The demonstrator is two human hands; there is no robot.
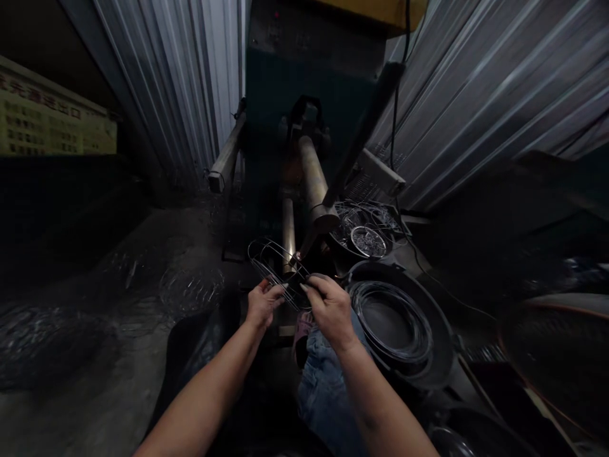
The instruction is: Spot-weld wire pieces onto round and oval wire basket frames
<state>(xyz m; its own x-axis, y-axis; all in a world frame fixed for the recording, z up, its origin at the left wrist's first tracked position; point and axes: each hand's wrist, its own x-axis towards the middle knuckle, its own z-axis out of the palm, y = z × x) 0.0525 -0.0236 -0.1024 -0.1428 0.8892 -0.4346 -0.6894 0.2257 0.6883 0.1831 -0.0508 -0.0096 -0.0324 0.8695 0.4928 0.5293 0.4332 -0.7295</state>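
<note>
A thin metal wire rack (267,252) with rounded ends and several parallel wires sits around the tip of the lower metal arm (288,230) of a machine. My left hand (262,306) pinches its near left side between thumb and fingers. With fingers curled, my right hand (330,308) grips the rack's near right side; the exact wire under the fingertips is hard to make out. Just above the rack, the thick upper arm (314,174) ends in an angled tip, and a small bright spot glows where the tips meet the wire.
Behind stands the dark green machine body (266,146). At my right, a black tub (445,336) holds coiled wire rings (423,330); beyond it lies a round container (368,242) of small metal pieces. Blurred wire pieces (193,285) lie on the floor at left. A cable (445,289) trails right.
</note>
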